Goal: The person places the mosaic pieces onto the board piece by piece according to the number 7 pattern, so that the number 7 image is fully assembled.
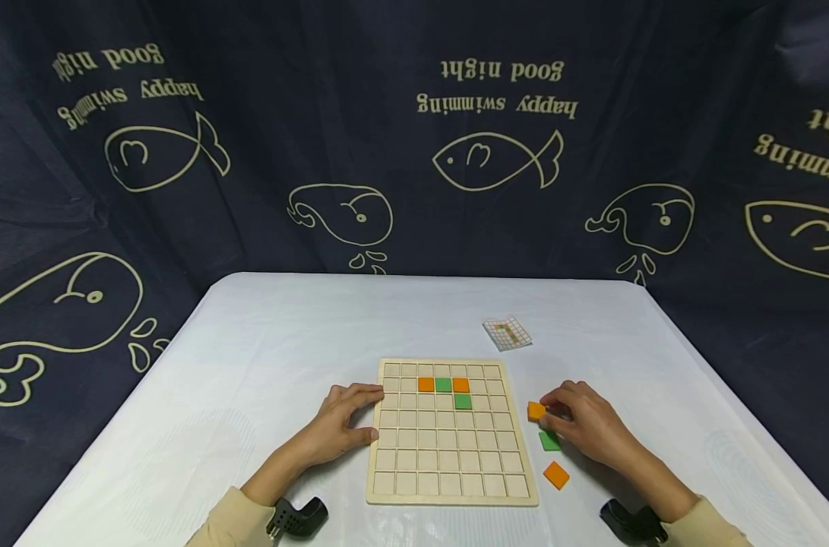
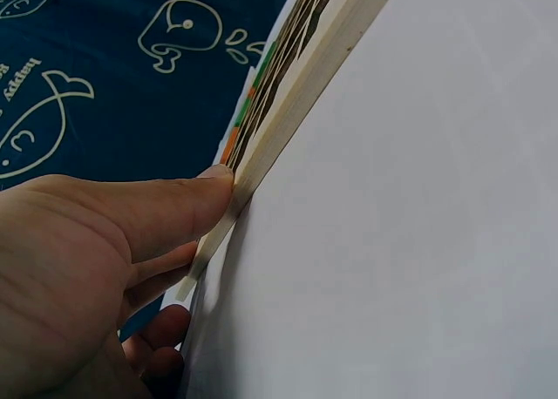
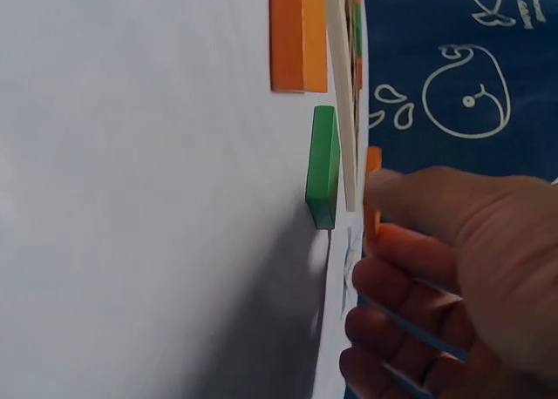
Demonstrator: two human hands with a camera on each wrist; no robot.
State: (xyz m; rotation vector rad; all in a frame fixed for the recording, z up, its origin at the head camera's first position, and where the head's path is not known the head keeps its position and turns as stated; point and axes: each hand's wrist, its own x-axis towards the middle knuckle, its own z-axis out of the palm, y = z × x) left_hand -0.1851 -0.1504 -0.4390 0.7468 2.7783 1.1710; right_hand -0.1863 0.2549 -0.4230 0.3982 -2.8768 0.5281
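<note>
A pale wooden grid board [image 1: 451,496] lies on the table with two orange and two green tiles in its upper cells. My left hand [image 1: 339,427] rests at its left edge, index fingertip and thumb tip touching the rim. Up close in the left wrist view, the thumb [image 2: 174,209] lies against the board's side. Right of the board, my right hand [image 1: 585,422] pinches an orange square tile [image 1: 536,411] between thumb and fingers. Just below that hand lies a loose green tile [image 1: 549,441], its upper part overlapped by the fingers. Nearer the front is another orange tile [image 1: 556,475].
Beyond the board's top right corner lies a small card [image 1: 507,333] printed with a grid and coloured squares. A white cloth [image 1: 305,327] covers the table. Behind it hangs a dark blue curtain [image 1: 400,137] with fish and whale drawings.
</note>
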